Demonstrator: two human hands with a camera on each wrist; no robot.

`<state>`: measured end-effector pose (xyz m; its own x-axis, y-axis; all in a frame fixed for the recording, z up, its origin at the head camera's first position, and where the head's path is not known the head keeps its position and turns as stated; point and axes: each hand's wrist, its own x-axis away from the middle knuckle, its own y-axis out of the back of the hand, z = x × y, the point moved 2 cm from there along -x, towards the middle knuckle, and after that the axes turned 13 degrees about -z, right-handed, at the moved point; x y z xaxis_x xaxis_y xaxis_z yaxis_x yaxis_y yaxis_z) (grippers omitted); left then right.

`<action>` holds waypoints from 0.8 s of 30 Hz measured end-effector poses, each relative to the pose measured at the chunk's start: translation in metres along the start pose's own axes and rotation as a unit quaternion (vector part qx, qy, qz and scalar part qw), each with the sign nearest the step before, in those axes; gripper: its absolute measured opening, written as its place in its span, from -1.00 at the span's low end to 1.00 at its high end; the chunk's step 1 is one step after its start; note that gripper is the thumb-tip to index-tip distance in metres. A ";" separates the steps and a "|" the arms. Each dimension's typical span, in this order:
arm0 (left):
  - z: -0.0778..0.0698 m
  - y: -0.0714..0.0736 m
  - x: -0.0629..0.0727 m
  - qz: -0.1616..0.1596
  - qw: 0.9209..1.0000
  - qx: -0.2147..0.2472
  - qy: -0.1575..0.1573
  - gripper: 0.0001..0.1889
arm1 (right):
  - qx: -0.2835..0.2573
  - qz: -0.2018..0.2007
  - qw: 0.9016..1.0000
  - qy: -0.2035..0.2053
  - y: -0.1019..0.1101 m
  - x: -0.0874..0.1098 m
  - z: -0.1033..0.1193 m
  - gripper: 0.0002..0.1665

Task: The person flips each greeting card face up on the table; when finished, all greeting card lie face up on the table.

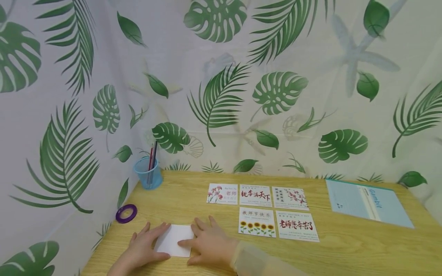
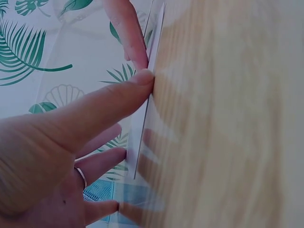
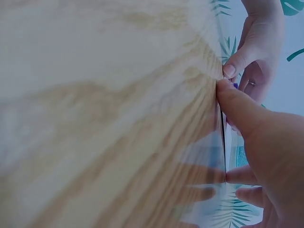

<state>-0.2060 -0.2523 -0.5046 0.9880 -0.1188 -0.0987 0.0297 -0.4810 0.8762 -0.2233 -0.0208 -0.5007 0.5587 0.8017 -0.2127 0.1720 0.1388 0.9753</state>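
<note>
A blank white card lies on the wooden table between the two hands. My left hand rests at its left side, the thumb on the near edge and the fingers stretched toward the far edge. From the right, my right hand touches the card with fingers spread, one fingertip lying over its white face. Seen from the left wrist, the card is a thin, nearly edge-on sheet with the left thumb against its near edge. In the right wrist view both thumbs meet close together at that edge.
Several printed cards lie in two rows right of the hands. A light blue folder marked "Gambit" is farther right. At left are a purple tape ring and a blue mesh cup with pencils. A leaf-patterned sheet hangs behind.
</note>
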 end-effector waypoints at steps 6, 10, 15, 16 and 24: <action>-0.003 0.002 0.001 0.007 1.000 0.012 -0.008 -0.07 | 0.013 -0.012 1.000 0.005 0.001 -0.001 0.002 -0.42; -0.003 0.003 0.001 0.009 1.000 0.016 -0.012 -0.07 | 0.016 -0.015 1.000 0.012 0.001 -0.001 0.002 -0.43; -0.002 0.001 0.001 0.009 1.000 0.014 -0.016 -0.08 | 0.015 -0.008 1.000 0.015 0.001 0.000 0.002 -0.46; -0.001 0.001 0.001 0.010 1.000 0.013 -0.016 -0.08 | 0.013 -0.006 1.000 0.015 0.001 0.001 0.002 -0.47; 0.000 0.001 0.001 0.013 1.000 0.013 -0.019 -0.14 | -0.035 -0.011 0.999 0.018 0.005 0.005 -0.002 -0.48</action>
<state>-0.2052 -0.2532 -0.5038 0.9817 -0.1655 -0.0941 -0.0013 -0.4999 0.8661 -0.2214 -0.0150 -0.4972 0.5263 0.8176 -0.2337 0.1272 0.1960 0.9723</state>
